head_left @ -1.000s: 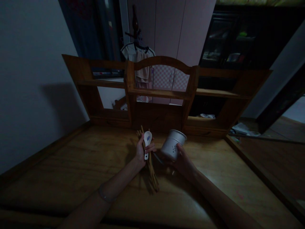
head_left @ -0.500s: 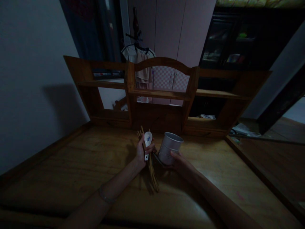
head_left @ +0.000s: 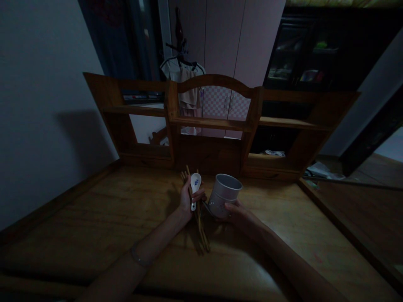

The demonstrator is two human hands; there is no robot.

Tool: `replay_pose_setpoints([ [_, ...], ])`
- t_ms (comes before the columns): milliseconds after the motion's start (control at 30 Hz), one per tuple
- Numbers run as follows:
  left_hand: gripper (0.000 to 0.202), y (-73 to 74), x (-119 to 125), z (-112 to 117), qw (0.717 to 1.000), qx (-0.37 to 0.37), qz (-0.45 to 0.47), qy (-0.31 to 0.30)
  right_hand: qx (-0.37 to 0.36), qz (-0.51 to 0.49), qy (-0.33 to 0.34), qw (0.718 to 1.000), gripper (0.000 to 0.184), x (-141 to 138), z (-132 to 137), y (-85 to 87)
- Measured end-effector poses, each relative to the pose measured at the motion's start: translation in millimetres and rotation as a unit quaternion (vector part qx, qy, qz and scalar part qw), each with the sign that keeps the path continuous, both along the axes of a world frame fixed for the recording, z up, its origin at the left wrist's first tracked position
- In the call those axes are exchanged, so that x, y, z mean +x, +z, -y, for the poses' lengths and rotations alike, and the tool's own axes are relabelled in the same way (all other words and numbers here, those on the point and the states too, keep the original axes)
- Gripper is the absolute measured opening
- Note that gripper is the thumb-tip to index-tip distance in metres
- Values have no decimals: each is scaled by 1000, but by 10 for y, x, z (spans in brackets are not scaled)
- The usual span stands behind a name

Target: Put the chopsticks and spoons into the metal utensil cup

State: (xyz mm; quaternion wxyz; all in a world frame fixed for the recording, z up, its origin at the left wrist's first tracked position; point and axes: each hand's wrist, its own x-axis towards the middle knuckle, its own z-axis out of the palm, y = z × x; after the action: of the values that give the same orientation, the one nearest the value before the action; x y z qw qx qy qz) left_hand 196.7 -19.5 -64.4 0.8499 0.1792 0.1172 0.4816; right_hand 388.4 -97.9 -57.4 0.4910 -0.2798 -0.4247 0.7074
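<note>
My left hand (head_left: 187, 201) is closed around a bundle of wooden chopsticks (head_left: 201, 233) and a white ceramic spoon (head_left: 194, 184) with a blue mark. The sticks point up past my fingers and down toward the table. Beside it, my right hand (head_left: 236, 213) grips a perforated metal utensil holder (head_left: 224, 193) near its base. The holder stands almost upright, its open mouth tipped a little away from me. The two hands nearly touch above the wooden table (head_left: 110, 218).
A wooden shelf unit (head_left: 214, 121) with open compartments stands along the table's far edge. Behind it hang clothes on a rack (head_left: 185, 84), before pink wardrobe doors. A white wall is at the left, dark shelving at the right.
My right hand has turned the metal holder from tilted to nearly upright and lowered it slightly toward my left hand. The left hand with chopsticks and spoon has barely moved.
</note>
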Motion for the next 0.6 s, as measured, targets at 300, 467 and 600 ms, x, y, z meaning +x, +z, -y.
replay_pose_setpoints([
  [300,54,-53,-7,-43,1000,25,-1,-11,7,28,16,999,50,38,25,-2],
  [467,55,-26,-2,-27,999,-15,17,-22,72,56,-24,996,61,-6,58,28],
  [600,51,10,1,3,1000,-18,6,-24,128,156,-38,979,66,-58,165,113],
])
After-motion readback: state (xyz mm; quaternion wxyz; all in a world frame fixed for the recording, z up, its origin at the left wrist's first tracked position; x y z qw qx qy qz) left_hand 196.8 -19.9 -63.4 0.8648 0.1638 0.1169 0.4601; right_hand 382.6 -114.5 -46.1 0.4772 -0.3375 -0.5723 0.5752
